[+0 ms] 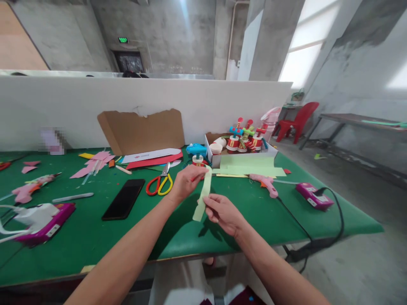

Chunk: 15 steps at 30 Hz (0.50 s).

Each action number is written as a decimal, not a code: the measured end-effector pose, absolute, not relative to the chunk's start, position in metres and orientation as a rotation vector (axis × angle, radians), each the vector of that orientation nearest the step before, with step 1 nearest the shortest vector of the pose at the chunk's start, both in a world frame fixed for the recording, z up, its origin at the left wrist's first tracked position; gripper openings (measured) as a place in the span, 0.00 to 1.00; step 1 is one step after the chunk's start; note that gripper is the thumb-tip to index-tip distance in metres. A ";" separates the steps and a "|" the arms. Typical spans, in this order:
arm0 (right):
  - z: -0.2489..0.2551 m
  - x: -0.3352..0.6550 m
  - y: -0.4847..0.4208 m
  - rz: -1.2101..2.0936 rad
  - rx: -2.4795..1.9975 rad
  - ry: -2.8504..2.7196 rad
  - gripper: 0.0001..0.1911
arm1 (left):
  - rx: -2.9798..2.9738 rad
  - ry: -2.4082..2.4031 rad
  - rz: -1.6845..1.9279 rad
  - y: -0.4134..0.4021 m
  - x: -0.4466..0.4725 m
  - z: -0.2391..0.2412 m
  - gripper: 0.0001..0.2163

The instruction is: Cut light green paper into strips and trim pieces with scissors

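Note:
A strip of light green paper (203, 195) is held between my two hands above the front of the table. My left hand (188, 183) pinches its upper end, where the strip bends over. Lower down, my right hand (223, 212) grips the strip between thumb and fingers, and a short tail hangs past them. Just behind my left hand stands a paper cup figure (197, 160) with a blue top, partly hidden. Red and yellow handled scissors (160, 182) lie to the left of my left hand. Right of my hands rests a pink glue gun (265, 183).
A white box (241, 160) holds several cup figures, with green paper sheets (254, 166) before it. A phone (124, 199), another glue gun (32, 188) and a purple power strip (47, 226) lie left. A second purple power strip (314, 197) with a trailing cord sits right.

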State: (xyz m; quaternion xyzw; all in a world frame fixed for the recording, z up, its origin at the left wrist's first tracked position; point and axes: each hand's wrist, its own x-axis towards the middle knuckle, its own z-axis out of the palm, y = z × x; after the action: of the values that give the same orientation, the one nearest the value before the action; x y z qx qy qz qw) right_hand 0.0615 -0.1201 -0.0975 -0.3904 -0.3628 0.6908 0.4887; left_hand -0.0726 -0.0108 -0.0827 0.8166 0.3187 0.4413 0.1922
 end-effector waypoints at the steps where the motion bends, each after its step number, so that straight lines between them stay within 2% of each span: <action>1: -0.101 0.063 -0.126 1.663 -0.959 -0.822 0.22 | 2.306 1.048 1.158 -0.008 -0.077 -0.082 0.13; 4: -0.112 0.068 -0.145 1.641 -1.006 -0.656 0.24 | 2.278 1.678 0.798 0.006 -0.103 -0.080 0.16; 7: -0.118 0.071 -0.161 1.657 -1.048 -0.621 0.24 | 2.188 1.945 0.531 0.020 -0.140 -0.083 0.11; 11: -0.118 0.069 -0.171 1.639 -1.100 -0.696 0.20 | 2.099 2.085 0.197 0.024 -0.170 -0.092 0.13; 15: -0.119 0.064 -0.173 1.648 -1.138 -0.703 0.19 | 2.108 2.088 0.041 0.020 -0.168 -0.098 0.20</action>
State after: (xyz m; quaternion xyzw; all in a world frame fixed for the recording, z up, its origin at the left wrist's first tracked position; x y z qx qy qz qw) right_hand 0.0636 -0.1733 -0.1191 -0.4680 -0.2890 0.6778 0.4878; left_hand -0.1679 0.0204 -0.0975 0.7077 0.7010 0.0137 0.0873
